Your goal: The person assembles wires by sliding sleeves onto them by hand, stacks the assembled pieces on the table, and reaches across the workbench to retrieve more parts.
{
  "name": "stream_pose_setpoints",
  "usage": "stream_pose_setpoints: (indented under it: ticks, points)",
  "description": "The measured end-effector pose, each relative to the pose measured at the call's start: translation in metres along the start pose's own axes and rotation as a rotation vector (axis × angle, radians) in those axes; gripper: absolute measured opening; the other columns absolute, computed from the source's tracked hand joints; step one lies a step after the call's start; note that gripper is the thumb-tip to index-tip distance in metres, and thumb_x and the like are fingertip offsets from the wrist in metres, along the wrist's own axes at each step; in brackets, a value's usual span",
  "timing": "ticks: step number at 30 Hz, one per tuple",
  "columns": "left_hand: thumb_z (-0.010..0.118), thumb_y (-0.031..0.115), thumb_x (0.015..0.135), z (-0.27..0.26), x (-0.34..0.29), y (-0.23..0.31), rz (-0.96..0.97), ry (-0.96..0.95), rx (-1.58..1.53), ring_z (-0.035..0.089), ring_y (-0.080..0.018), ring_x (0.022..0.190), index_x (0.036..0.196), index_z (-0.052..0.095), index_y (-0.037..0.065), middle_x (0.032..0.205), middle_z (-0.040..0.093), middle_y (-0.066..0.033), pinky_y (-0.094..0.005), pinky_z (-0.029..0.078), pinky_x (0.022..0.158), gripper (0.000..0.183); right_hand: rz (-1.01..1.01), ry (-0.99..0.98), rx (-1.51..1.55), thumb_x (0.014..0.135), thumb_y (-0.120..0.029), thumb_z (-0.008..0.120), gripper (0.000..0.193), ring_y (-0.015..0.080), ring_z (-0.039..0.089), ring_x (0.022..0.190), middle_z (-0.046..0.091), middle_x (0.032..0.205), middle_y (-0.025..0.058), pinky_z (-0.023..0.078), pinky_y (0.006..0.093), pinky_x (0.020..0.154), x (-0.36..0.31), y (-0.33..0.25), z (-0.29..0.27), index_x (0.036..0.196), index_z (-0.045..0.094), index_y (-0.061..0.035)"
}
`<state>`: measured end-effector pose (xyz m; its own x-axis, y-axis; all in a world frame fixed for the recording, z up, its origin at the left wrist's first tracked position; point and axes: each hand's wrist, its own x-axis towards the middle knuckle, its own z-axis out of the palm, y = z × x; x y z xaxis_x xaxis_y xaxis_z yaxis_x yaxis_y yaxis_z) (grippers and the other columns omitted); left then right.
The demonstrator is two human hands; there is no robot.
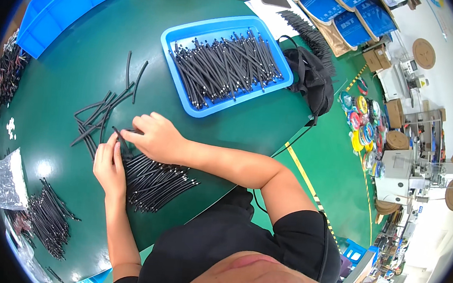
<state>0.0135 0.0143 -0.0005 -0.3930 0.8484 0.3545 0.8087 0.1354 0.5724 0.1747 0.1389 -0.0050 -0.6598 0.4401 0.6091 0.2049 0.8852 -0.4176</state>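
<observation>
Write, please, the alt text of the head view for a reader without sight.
A person's bare left hand and right hand meet at a slim black tube over a green tabletop. Scattered black tubes and a pile of pale-tipped black tubes lie nearby; more fill a rectangular blue plastic tray beyond.

My right hand [158, 138] sits on the near-left side of the blue tray [240, 99], knuckles up, thumb and forefinger pinching. My left hand [110, 167], farther from the tray, pinches close beside it. My right elbow [276, 174] bends on the tray's near side; my left forearm [121, 234] reaches up toward its level.
</observation>
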Motion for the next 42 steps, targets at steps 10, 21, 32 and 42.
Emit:
stream_pose_setpoints:
  ticks: [10, 21, 32, 42]
  points:
    - [0.072, 0.006, 0.099, -0.006, 0.005, 0.013, 0.097, 0.08, 0.06, 0.066, -0.0242, 0.082, 0.117, 0.079, 0.008, 0.094, 0.072, -0.0068, -0.037, 0.054, 0.075, 0.019, 0.087, 0.209, -0.187, 0.088, -0.02, 0.082, 0.024, 0.0189, 0.057, 0.067, 0.053, 0.08, 0.0013, 0.043, 0.0356, 0.057, 0.01, 0.002, -0.015, 0.111, 0.076, -0.0161]
    - [0.074, 0.005, 0.098, -0.005, 0.005, 0.014, 0.124, 0.121, 0.061, 0.065, -0.0228, 0.078, 0.112, 0.078, 0.007, 0.092, 0.073, -0.0064, -0.0351, 0.054, 0.071, 0.015, 0.23, 0.12, -0.437, 0.084, -0.015, 0.072, 0.037, 0.0191, 0.063, 0.058, 0.056, 0.085, 0.0032, 0.048, 0.0348, 0.049, 0.01, 0.009, -0.017, 0.121, 0.073, -0.0154]
    - [0.074, 0.004, 0.096, -0.005, 0.005, 0.015, 0.175, 0.016, -0.019, 0.063, -0.0242, 0.075, 0.109, 0.078, 0.006, 0.088, 0.071, -0.0078, -0.0377, 0.053, 0.07, 0.013, -0.04, -0.022, 0.097, 0.093, -0.019, 0.076, 0.014, 0.0217, 0.058, 0.069, 0.056, 0.083, 0.0009, 0.043, 0.0374, 0.064, 0.003, 0.005, -0.007, 0.105, 0.073, -0.0131]
    - [0.073, 0.005, 0.097, -0.011, 0.01, 0.013, 0.204, -0.034, -0.074, 0.063, -0.0249, 0.072, 0.103, 0.077, 0.005, 0.084, 0.069, -0.0084, -0.0369, 0.051, 0.066, 0.007, -0.052, -0.058, 0.061, 0.092, -0.025, 0.079, 0.014, 0.0177, 0.06, 0.081, 0.06, 0.086, -0.0029, 0.042, 0.0366, 0.079, 0.004, 0.006, -0.006, 0.097, 0.072, -0.015]
